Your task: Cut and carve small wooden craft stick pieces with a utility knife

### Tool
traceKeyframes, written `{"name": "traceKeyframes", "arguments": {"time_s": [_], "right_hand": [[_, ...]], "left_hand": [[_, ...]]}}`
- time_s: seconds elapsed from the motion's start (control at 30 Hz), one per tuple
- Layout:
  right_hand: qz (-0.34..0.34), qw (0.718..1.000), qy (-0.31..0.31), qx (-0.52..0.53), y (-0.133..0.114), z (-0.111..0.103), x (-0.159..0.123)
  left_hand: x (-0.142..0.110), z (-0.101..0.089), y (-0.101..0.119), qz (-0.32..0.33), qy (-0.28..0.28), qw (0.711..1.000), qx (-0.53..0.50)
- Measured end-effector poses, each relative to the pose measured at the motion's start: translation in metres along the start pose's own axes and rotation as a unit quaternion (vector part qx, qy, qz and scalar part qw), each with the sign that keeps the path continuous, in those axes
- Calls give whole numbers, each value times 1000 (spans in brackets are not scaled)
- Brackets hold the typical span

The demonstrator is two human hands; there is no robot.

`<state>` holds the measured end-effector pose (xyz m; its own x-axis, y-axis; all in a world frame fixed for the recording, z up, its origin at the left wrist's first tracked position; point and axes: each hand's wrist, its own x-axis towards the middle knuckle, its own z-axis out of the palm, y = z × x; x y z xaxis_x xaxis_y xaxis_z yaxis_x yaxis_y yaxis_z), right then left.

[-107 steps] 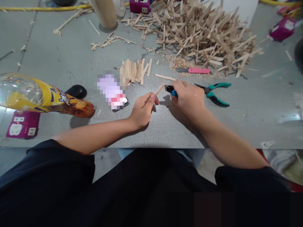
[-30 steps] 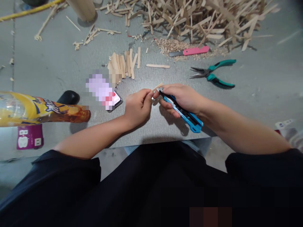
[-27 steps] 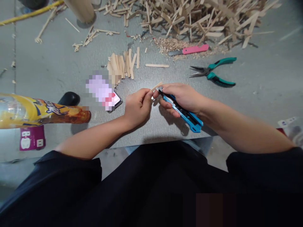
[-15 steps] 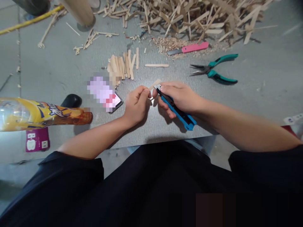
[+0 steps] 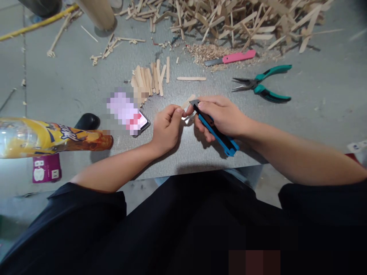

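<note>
My left hand [image 5: 168, 126] is closed, pinching a flat wooden craft stick [image 5: 188, 101] between thumb and forefinger. The stick slants up and to the right from the fingertips. Wrapped round a blue and black utility knife [image 5: 215, 131], my right hand [image 5: 222, 116] holds its blade end close to the stick; I cannot tell whether the blade touches the wood. Beyond the hands, a single craft stick [image 5: 191, 78] lies flat, with a row of craft sticks [image 5: 146, 80] to its left. A lit phone [image 5: 140, 123] rests left of my left hand.
Teal-handled pliers [image 5: 259, 84] lie at right, jaws pointing left. A pink knife [image 5: 239, 57] sits on wood shavings below a large stick heap [image 5: 243, 19]. At left are a yellow-labelled bottle [image 5: 57, 137], a dark rounded object [image 5: 88, 121] and a purple packet [image 5: 47, 169].
The right hand and utility knife have shifted slightly, and the blade has turned a little. More of the stick shows above the fingertips. The left hand keeps its pinch.
</note>
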<state>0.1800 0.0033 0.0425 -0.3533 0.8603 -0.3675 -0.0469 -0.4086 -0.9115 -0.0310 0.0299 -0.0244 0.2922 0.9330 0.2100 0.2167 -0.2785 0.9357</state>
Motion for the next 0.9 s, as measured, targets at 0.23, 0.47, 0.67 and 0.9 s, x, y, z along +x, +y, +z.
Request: {"name": "traceKeyframes", "arguments": {"time_s": [0.23,0.47,0.67,0.9], "right_hand": [[20,1000,-3,0,0,-3,0],[26,999,7,-19,1,0,1],[36,998,-4,-44,-3,-3,0],[64,994,-17,-90,-15,-7,-3]], "left_hand": [[-2,2,0,36,20,997,63],[-6,2,0,36,13,996,86],[2,-1,0,23,-6,998,51],[6,-1,1,16,-19,999,21]]}}
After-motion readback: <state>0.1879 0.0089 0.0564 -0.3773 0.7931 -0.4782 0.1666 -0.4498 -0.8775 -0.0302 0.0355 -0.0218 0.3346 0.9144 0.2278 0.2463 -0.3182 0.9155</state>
